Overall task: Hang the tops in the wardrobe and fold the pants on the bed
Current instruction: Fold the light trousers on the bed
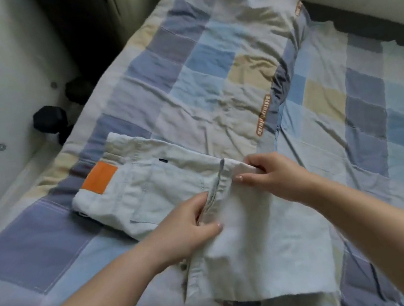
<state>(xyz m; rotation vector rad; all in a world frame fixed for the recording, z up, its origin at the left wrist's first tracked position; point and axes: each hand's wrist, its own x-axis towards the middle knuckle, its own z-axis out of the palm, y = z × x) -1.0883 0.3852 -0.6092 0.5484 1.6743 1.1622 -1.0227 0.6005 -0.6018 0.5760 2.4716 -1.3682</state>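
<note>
pale light-blue pants (175, 190) with an orange patch (99, 178) are lying across the near-left part of the bed (371, 108), on top of the checked quilt (210, 73). looks like the folding step is midway: one end is doubled up toward the left edge, the other end spreads flat toward the near edge. left hand (188, 228) has its fingers curled around a fold of the fabric by the seam, right hand (268, 172) pinches the upper edge of the same fold. next move is probably bringing that held section over onto the rest and smoothing it, keeping the edges lined up. the rumpled quilt underneath could make the fold uneven. dark dumbbells (49, 119) sit on the floor off the left edge.
</note>
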